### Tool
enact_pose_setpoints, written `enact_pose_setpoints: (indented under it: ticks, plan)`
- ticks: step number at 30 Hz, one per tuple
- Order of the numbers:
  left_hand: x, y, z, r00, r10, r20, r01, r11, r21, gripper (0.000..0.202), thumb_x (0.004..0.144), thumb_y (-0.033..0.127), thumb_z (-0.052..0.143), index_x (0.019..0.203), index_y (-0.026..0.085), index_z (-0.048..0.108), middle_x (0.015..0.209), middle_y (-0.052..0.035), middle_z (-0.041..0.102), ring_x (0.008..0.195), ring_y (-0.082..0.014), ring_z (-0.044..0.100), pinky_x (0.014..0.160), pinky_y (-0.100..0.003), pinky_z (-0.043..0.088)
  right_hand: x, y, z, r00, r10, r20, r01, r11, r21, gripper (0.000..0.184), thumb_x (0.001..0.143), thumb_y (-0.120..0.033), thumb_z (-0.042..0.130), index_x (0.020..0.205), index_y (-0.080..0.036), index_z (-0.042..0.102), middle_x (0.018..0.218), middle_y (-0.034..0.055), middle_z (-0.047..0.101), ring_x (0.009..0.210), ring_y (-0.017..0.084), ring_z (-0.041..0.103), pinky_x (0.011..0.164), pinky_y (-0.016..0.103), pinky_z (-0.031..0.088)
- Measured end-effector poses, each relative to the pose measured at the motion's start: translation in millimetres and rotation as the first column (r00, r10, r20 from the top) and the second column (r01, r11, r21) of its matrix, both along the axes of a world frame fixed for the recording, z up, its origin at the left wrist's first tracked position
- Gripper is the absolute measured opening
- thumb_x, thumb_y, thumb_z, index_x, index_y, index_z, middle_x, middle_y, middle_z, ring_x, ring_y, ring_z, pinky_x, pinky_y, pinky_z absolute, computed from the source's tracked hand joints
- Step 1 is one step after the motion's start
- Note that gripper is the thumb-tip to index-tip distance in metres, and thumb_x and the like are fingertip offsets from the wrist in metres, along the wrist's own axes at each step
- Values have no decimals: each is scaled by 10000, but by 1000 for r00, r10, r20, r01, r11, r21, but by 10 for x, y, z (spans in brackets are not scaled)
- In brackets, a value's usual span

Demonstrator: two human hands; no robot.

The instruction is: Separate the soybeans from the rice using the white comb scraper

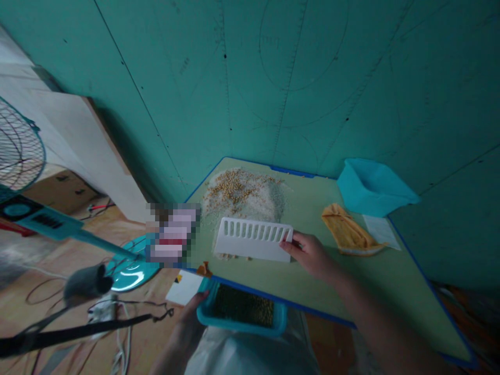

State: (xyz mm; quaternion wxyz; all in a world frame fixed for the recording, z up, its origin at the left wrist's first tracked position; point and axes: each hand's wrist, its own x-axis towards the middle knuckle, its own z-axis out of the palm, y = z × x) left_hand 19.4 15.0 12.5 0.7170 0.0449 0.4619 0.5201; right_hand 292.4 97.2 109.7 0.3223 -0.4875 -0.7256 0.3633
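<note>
My right hand (312, 254) is closed on the right end of a white plastic slotted panel (253, 247), which stands tilted on the table with its row of slots uppermost. Behind the panel spreads a heap of pale, fine grains (269, 200), with round tan beans (232, 187) scattered over its left part. Below the table's front edge, my left hand (195, 307) grips the left end of a blue plastic tub (242, 324). Tan beans show inside the tub at the right; its left part is dark. A few bean-like bits lie in front of the panel.
The pale green table (308, 281) has a blue rim. At its right are a yellow cloth (347, 232) and a turquoise bin (375, 190). A turquoise fan (42, 221) and cables (125, 333) are at left. A green wall (250, 78) rises behind.
</note>
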Motion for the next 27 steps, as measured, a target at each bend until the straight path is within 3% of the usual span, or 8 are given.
enact_pose_setpoints:
  ticks: [12,17,22,27]
  plan:
    - [-14,-7,-43,1000,19,-6,-19,1000,4,304,660,156,629,963,169,637,856,-29,741,979,-299,581,825,-382,472,-14,-22,-7,997,42,-62,-48,994,-96,290,790,-378,494,907,-148,627,754,40,646,700,159,582,626,256,461]
    - [2,-13,-12,1000,22,0,-22,999,34,211,664,146,615,867,161,668,816,-27,745,941,-294,604,835,-390,468,-7,-23,-16,995,57,-87,-68,989,-130,311,786,-385,502,923,-137,630,779,44,644,712,160,576,633,259,461]
    - [3,-18,-8,998,58,-17,-58,998,32,274,652,117,623,911,201,650,853,-6,742,898,-272,627,843,-394,462,-9,-20,-39,990,75,-121,-95,981,-170,325,778,-401,514,934,-141,633,797,41,648,733,165,579,654,275,464]
    - [-14,-2,-64,999,39,-13,-39,999,0,251,661,142,618,910,151,648,818,-47,745,849,-279,642,850,-408,452,-12,-16,-58,982,92,-166,-129,966,-226,330,774,-406,522,929,-137,631,827,48,649,757,165,578,652,267,463]
